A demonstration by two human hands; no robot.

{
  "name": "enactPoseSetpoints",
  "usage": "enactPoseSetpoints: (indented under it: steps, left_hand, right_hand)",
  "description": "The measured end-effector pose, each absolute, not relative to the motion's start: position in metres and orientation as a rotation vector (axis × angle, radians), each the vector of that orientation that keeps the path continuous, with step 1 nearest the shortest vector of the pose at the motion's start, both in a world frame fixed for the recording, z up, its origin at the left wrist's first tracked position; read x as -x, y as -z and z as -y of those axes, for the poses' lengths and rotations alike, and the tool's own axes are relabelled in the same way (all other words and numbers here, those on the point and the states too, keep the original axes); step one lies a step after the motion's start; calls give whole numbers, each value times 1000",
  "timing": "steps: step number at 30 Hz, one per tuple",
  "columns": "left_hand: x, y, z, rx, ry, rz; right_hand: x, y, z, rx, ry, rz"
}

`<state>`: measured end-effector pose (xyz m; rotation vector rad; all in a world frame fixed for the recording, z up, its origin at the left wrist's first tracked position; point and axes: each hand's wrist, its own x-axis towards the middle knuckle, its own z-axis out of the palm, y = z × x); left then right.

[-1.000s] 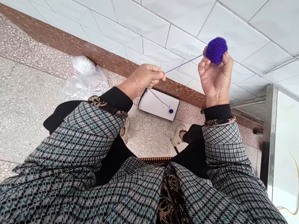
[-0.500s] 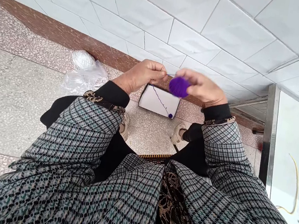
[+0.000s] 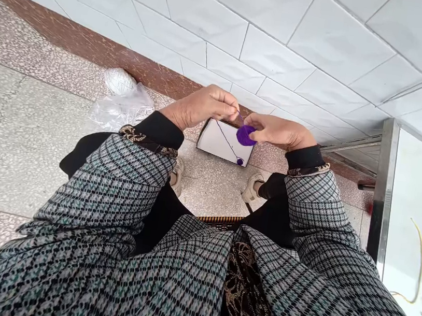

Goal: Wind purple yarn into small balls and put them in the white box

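My left hand (image 3: 212, 105) pinches a purple strand of yarn (image 3: 226, 138) between thumb and fingertips. Just to its right, my right hand (image 3: 277, 131) grips a purple ball of yarn (image 3: 245, 135) by its upper right side. A short length of the strand joins the ball to my left fingers. From the left hand the strand also runs down into a shallow box (image 3: 216, 148) with a white inside and dark rim on the floor. A small dark purple ball (image 3: 240, 161) lies in the box's lower right corner, at the strand's end.
A clear plastic bag (image 3: 123, 109) with a white ball of yarn (image 3: 119, 81) lies on the floor at left. The tiled wall (image 3: 220, 34) rises ahead. A metal-edged white panel (image 3: 421, 198) stands at right. My shoes (image 3: 253, 187) flank the box.
My right hand has turned and come slightly lower, and the yarn ball has shifted a little left and down. The left hand keeps its pinch on the strand.
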<state>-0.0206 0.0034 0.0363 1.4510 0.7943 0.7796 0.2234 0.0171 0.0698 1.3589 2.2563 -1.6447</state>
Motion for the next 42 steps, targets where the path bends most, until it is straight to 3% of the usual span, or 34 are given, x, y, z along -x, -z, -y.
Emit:
enactPoseSetpoints:
  steps: [4,7,13,19,21,24,26,28,32,36,39,42]
  left_hand:
    - [24,-40,-4,-1415,-833,-829]
    - [21,-48,4,-1458,-759,-788]
    - [17,-52,12,-1487,-634,-768]
    - [21,-55,12,-1521,-531,-749]
    - [22,-55,11,-1535,-567,-752]
    - [22,-51,8,-1489,-716,-832]
    - [20,-46,6,-1417,-808,-909]
    - [18,-41,4,-1357,-841,-953]
    - [11,-40,7,-1291,-849,-930]
    - [4,-37,8,-1227,-949,-937]
    - [3,-31,5,-1202,-922,-967]
    - [5,-29,4,-1240,-799,-966]
  right_hand:
    - [-224,-63,-20,-1437,1890,-2084]
    - [-219,-49,-23,-1750,1967,-1942]
    - [-222,-44,-41,-2367,2468,-1798]
    - [-230,-50,-48,-2471,2298,-1991]
    - [-228,-52,-41,-2412,2002,-2134]
    - [-224,-56,-27,-1772,1739,-2291]
    - [-224,-60,-19,-1251,1914,-2262]
    - [-227,-63,-16,-1026,2220,-2260]
    - [-230,-70,-20,-1412,2677,-2466]
    - [-227,-83,-24,-1964,2316,-2605]
    - [-229,-88,-28,-2036,2005,-2704]
    - [-234,-80,-35,-2227,1895,-2730]
